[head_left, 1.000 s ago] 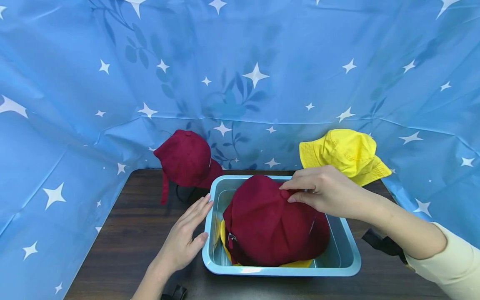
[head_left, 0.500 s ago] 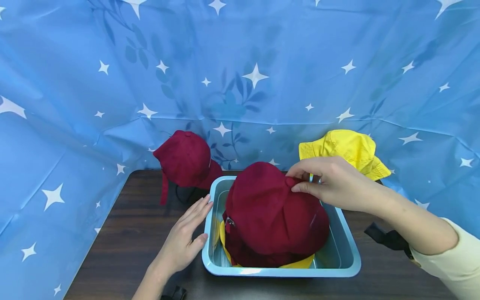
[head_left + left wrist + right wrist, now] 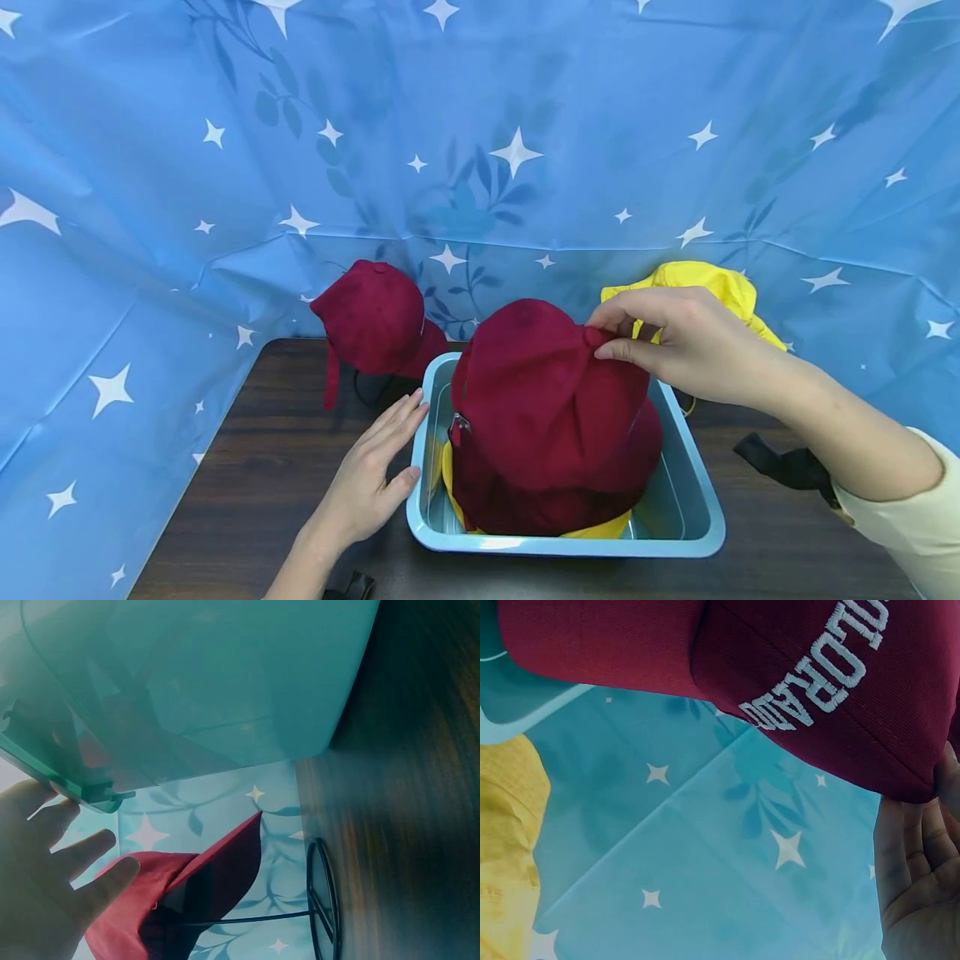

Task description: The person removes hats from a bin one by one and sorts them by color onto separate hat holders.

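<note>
My right hand (image 3: 693, 342) pinches the top button of a maroon baseball cap (image 3: 525, 400) between thumb and fingers. The cap is partly raised out of a light blue plastic bin (image 3: 562, 546), its back strap buckle facing left. White letters and the brim of this cap (image 3: 900, 697) show in the right wrist view. Yellow fabric (image 3: 600, 528) peeks out below the maroon cloth inside the bin; most of it is hidden. My left hand (image 3: 367, 479) rests its straight fingertips against the left rim of the bin.
Another maroon cap (image 3: 378, 317) sits on a black wire stand (image 3: 324, 900) at the back left of the dark wooden table (image 3: 285, 467). A yellow bucket hat (image 3: 712, 279) stands at the back right, partly behind my right hand. A blue starry cloth (image 3: 480, 167) hangs behind.
My right hand has risen, pulling the cap's crown upward by its button, and now covers more of the yellow bucket hat. My left hand has stayed at the bin's rim.
</note>
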{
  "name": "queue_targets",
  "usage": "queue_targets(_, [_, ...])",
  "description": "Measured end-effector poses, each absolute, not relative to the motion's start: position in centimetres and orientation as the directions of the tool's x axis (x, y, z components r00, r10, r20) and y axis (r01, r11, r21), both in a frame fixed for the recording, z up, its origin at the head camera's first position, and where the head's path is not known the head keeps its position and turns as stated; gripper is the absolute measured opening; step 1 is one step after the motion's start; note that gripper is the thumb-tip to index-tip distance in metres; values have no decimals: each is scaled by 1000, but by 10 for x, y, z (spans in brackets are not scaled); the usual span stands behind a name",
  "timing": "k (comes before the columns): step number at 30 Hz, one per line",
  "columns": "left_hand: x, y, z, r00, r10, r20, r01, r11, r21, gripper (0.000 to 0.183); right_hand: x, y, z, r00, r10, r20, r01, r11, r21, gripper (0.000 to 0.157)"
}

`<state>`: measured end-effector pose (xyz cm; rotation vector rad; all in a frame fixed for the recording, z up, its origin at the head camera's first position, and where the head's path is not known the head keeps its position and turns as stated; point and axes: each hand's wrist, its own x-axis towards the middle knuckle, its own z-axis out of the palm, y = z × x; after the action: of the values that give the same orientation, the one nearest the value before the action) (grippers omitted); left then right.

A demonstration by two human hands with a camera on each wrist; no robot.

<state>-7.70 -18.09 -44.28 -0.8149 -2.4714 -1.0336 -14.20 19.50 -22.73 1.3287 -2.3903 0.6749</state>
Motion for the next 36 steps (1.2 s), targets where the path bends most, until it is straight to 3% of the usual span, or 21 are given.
queue_targets(19, [-75, -182, -441, -780, 389, 491, 621, 583, 524, 66, -153, 186, -210, -499, -670, 549, -856, 481, -191, 41])
queue_targets(36, [-76, -181, -442, -758, 392, 521, 646, 560, 519, 64, -171, 164, -193, -576, -568, 589, -809, 500, -309, 26])
